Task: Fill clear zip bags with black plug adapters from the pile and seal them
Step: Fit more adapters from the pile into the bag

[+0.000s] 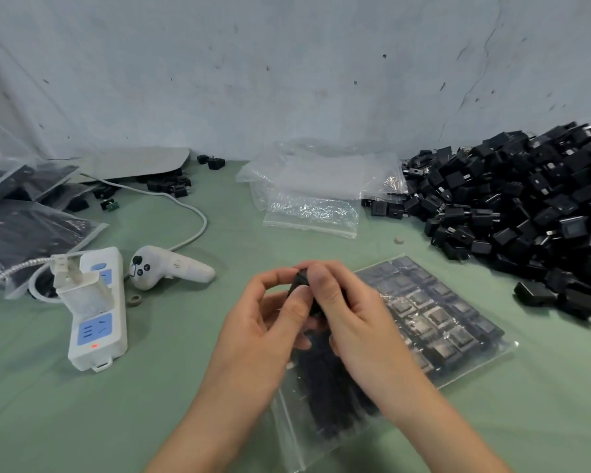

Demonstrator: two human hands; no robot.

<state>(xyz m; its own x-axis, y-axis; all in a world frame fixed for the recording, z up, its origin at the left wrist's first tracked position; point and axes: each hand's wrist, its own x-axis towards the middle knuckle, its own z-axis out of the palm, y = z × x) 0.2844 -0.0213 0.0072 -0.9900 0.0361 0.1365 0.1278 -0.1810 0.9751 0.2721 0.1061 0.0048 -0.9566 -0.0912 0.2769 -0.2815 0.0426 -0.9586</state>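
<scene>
Both my hands meet at the centre of the green table around one black plug adapter [299, 283]. My left hand [270, 322] pinches it from the left and my right hand [348, 312] grips it from the right. Under my wrists lies a clear zip bag [325, 397] with several black adapters inside. A second clear bag [437, 315], packed with rows of adapters, lies flat just to the right. The big pile of loose black adapters [512, 206] fills the right side.
A stack of empty clear zip bags [314, 189] lies at the back centre. A white power strip [96, 308] with a plugged-in charger, a white controller [164, 271] and a cable sit on the left. Filled bags [24, 230] lie at the far left.
</scene>
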